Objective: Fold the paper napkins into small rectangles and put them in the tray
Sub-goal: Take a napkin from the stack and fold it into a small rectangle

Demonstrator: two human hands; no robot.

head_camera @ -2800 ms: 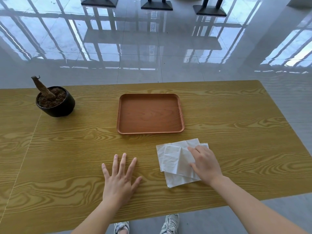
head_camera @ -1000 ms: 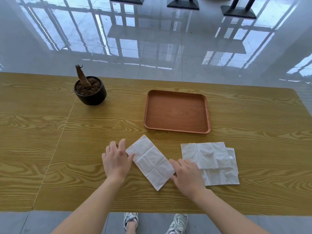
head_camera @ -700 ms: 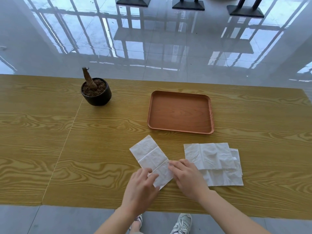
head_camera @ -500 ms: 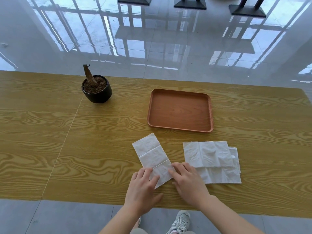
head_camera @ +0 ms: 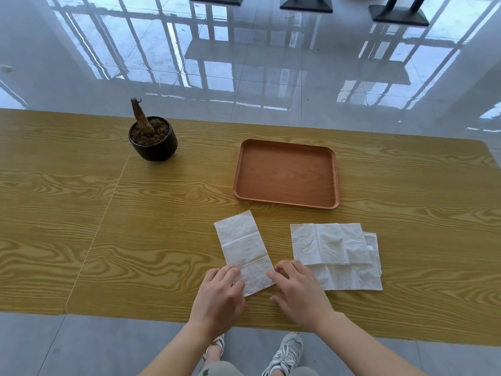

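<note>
Plant pot (head_camera: 153, 139): set at the far left of the table (head_camera: 81, 213), well apart from the work, so nothing is obstructed.
Left hand (head_camera: 219, 294): laid on the near left corner of the napkin strip; fingers curled at the edge, seemingly pinching it, though a closed pinch cannot be confirmed.
Napkin strip (head_camera: 244, 248): spread flat as a long, slightly tilted rectangle marked by two creases, just below the tray; its near end is held by both hands, presumably to be turned up along a crease.
Right hand (head_camera: 295, 289): rested at the strip's near right corner, fingers loosely bent; nothing is seen to be clasped.
Tray (head_camera: 334, 158): placed beyond the strip, with no napkin in it.
Napkin pile (head_camera: 333, 248): kept unfolded beside the right hand, within easy reach.
</note>
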